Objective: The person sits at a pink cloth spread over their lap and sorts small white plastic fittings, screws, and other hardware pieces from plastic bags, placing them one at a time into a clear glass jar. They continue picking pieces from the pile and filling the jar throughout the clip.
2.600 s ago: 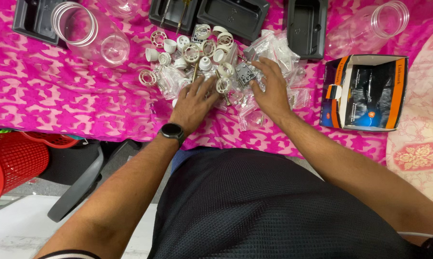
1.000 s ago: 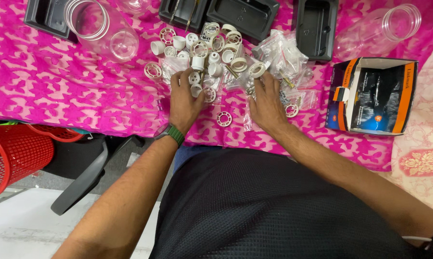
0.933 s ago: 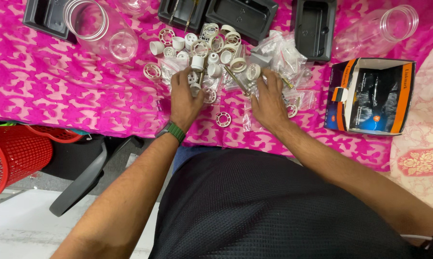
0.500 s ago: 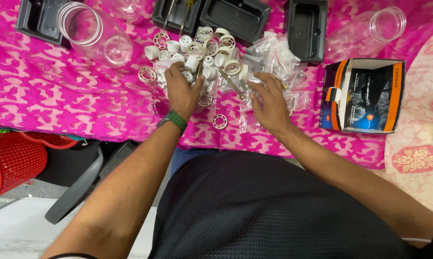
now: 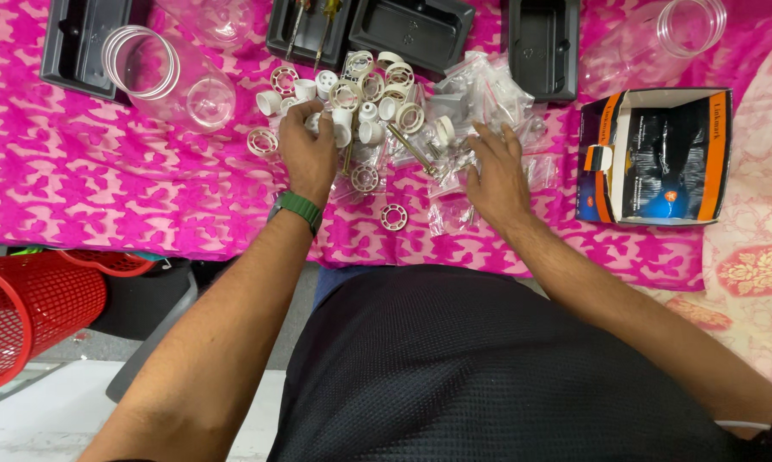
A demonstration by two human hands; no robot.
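Small white plastic fittings heaped on the pink cloth are being sorted. 1 is pinched by the left hand; the right hand lies flat, unclenched, on clear bags. Careful separating seems needed.

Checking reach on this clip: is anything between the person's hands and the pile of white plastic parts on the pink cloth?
Nothing visible. The left hand already rests on the white plastic parts, fingers curled over one. The right hand lies flat on the clear plastic bags beside them, with no object between.
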